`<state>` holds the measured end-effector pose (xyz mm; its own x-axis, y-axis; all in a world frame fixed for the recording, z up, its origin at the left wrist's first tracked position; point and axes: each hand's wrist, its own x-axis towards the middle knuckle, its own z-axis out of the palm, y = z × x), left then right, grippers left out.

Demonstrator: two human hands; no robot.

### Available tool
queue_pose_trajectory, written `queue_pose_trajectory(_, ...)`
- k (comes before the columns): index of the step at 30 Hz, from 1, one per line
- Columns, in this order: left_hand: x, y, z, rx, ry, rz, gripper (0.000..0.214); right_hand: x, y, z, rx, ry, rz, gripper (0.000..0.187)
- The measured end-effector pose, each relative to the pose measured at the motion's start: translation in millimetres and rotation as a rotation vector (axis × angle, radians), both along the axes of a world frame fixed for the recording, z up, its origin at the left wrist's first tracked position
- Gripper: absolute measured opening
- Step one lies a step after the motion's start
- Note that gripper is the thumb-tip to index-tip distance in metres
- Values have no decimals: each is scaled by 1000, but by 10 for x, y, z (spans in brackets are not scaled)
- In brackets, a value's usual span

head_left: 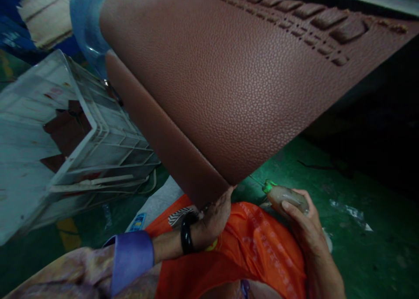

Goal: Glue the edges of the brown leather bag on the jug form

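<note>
Above the orange apron (258, 233), the right hand (306, 216) wraps the tool (290, 198), whose long axis slants forward and left, its thin shaft pointing toward the lower edge of the leather (203, 85). The left hand (214, 216), nearer, pinches the leather's lower corner, fingers partly hidden. Farther left stands a crate (98, 131) with brown scraps (70, 131).

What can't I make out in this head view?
All in the head view:
- Left hand: most fingers hidden by the brown leather piece; their grip can't be told.
- Tool in the right hand: its thin tip is too small and dim to make out.
- Leather's far end: cut off by the top edge.
- Crate: cut off by the left edge.
</note>
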<state>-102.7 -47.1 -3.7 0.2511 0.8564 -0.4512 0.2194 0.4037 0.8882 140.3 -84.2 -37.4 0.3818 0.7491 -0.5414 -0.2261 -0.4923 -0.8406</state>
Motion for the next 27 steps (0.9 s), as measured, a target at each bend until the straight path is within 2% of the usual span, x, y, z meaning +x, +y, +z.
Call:
queue_pose_trajectory(6,-109,-13,35,120,209,-218,58,-244,-108,150,30,-52,23,48)
queue_pose_trajectory(9,-130,-7,33,134,295,-189,58,-320,-154,219,29,-61,34,50)
queue_pose_trajectory(11,-135,-1,51,127,266,-165,57,-320,-209,221,7,-58,-32,52)
queue_pose_trajectory(15,-144,39,138,116,268,-198,57,-270,-280,143,-12,-47,-172,53)
queue_pose_trajectory(18,-158,72,154,148,285,-202,56,-269,-224,95,17,-27,-203,54)
queue_pose_trajectory(23,-254,43,-32,236,383,-311,55,-320,-125,131,-48,-74,-183,62)
queue_pose_trajectory(27,-302,17,-176,333,451,-386,54,-379,-158,203,-31,-68,-145,60)
